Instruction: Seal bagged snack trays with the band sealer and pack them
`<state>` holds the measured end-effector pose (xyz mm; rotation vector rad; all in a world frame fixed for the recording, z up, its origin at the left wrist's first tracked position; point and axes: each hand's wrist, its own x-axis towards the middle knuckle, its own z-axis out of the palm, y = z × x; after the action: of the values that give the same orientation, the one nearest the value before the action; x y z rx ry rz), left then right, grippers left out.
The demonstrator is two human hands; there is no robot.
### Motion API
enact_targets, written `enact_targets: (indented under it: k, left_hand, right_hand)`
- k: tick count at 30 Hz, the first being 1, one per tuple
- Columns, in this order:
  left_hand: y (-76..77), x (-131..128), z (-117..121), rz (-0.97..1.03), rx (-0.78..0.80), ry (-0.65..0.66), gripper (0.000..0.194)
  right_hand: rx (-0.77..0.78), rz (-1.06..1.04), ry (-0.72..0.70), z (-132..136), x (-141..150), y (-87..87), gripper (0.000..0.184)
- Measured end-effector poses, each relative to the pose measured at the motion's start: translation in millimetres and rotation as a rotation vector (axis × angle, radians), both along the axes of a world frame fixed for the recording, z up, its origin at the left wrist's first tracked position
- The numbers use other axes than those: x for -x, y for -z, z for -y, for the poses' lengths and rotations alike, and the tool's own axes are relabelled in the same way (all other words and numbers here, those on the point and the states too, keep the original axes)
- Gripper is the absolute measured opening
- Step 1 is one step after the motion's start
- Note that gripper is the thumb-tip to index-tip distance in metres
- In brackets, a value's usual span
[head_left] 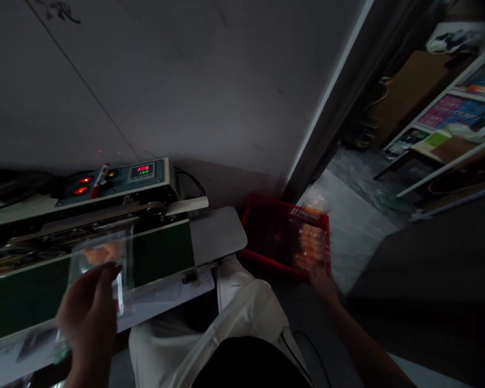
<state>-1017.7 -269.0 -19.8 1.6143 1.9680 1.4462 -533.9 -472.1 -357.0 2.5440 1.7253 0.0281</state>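
Plastic pouch [103,250] in the left hand [89,302]

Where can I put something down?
There's bare room on the grey plate between the green belt and red basket, and in the basket's left side. It's crowded by the left hand's bag and where packets fill the basket's right side.

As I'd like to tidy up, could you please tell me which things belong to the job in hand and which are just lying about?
In use, it seems:
clear packet at the left hand
green belt
lit control panel
red crate
orange-filled packets by the right hand

Apparently lying about:
marker on the panel
brown cardboard
pink-and-blue boxes
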Motion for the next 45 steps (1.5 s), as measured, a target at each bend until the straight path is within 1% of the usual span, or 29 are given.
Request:
enact_targets:
  k: [1,3,6,7,9,10,12,14,16,18,20,21,23,25,27,28,30,31,32,34,35,36,37,38,39,40,41,43,45]
  left_hand:
    - [-0.6,-12,-3,0.009,0.016,0.01,0.027]
    - [-0.9,-32,-4,0.01,0.03,0.049,0.031]
    - [0.3,-52,-1,0.027,0.048,0.168,0.034]
    - [1.3,-58,0,0.038,0.058,0.214,0.032]
    - [4.5,-69,1,0.053,0.096,0.325,0.03]
    - [6.6,-74,1,0.054,0.115,0.381,0.029]
    - [11.8,-83,1,0.039,0.145,0.482,0.028]
    - [17.5,-87,1,-0.002,0.163,0.55,0.027]
    - [23.1,-88,4,-0.039,0.174,0.597,0.028]
    - [28.0,-84,7,-0.049,0.196,0.614,0.03]
    - [31.6,-79,9,-0.029,0.232,0.595,0.031]
    - [32.7,-77,10,-0.011,0.253,0.577,0.032]
    - [33.1,-75,11,0.018,0.287,0.541,0.035]
    - [30.3,-78,10,0.022,0.3,0.538,0.036]
    - [23.4,-88,8,0.007,0.308,0.602,0.035]
    - [18.2,-96,8,-0.006,0.316,0.67,0.033]
    - [5.0,-121,9,-0.031,0.334,0.866,0.03]
    - [-2.2,-136,10,-0.039,0.34,0.987,0.034]
    - [-9.0,-153,12,-0.038,0.336,1.113,0.047]
    - [-19.7,-188,17,-0.004,0.304,1.352,0.087]
    - [-23.0,-203,19,0.03,0.286,1.45,0.1]
    - [-24.7,-215,20,0.072,0.277,1.519,0.102]
    - [-25.1,-223,20,0.125,0.273,1.546,0.093]
    - [-24.4,-227,18,0.199,0.28,1.527,0.077]
    - [-22.9,-227,15,0.297,0.301,1.462,0.06]
    - [-20.9,-222,11,0.414,0.336,1.354,0.049]
    - [-18.6,-215,5,0.543,0.374,1.22,0.044]
    - [-13.4,-194,-7,0.795,0.447,0.966,0.049]
    - [-7.4,-172,-20,0.957,0.505,0.823,0.055]
  right_hand:
    - [-0.018,0.015,-0.017,0,-2,0.8,0.039]
    - [-0.092,0.065,-0.019,-2,-7,-5.2,0.039]
    - [-0.24,0.099,0.002,-7,-22,-29.7,0.033]
    - [-0.262,0.08,-0.019,-10,-27,-39.3,0.031]
    - [-0.239,0.015,-0.101,-15,-33,-54.5,0.03]
    - [-0.198,-0.018,-0.144,-17,-33,-58.2,0.031]
    - [-0.087,-0.071,-0.181,-20,-27,-55.9,0.037]
    - [0.0,-0.1,-0.139,-20,-18,-44.6,0.044]
    - [0.029,-0.11,-0.086,-20,-11,-32.7,0.045]
    - [0.012,-0.112,-0.065,-19,-10,-27.8,0.043]
    - [-0.02,-0.111,-0.038,-20,-16,-33.0,0.039]
    - [-0.054,-0.114,-0.011,-21,-22,-39.3,0.038]
    - [-0.165,-0.131,0.061,-26,-38,-58.8,0.037]
    - [-0.287,-0.146,0.119,-32,-58,-88.3,0.036]
    - [-0.392,-0.232,0.115,-37,-73,-130.4,0.035]
    - [-0.411,-0.31,0.077,-39,-78,-156.8,0.035]
    - [-0.401,-0.542,-0.056,-44,-76,-219.1,0.032]
    - [-0.343,-0.638,-0.147,-47,-70,-253.3,0.031]
    - [-0.304,-0.701,-0.238,-51,-61,-287.6,0.033]
    - [-0.275,-0.771,-0.394,-64,-37,-350.4,0.036]
    - [-0.26,-0.804,-0.448,-72,-25,-376.0,0.037]
    - [-0.253,-0.842,-0.475,-82,-15,-396.0,0.038]
    - [-0.258,-0.895,-0.476,-93,-6,-410.0,0.04]
    - [-0.283,-0.974,-0.447,-106,2,-417.5,0.044]
    - [-0.325,-1.086,-0.4,-119,9,-418.7,0.051]
    - [-0.381,-1.226,-0.35,-133,16,-413.9,0.059]
    - [-0.429,-1.376,-0.318,-147,25,-403.9,0.068]
    - [-0.481,-1.618,-0.312,-175,50,-371.8,0.074]
    - [-0.507,-1.713,-0.322,-201,86,-331.7,0.069]
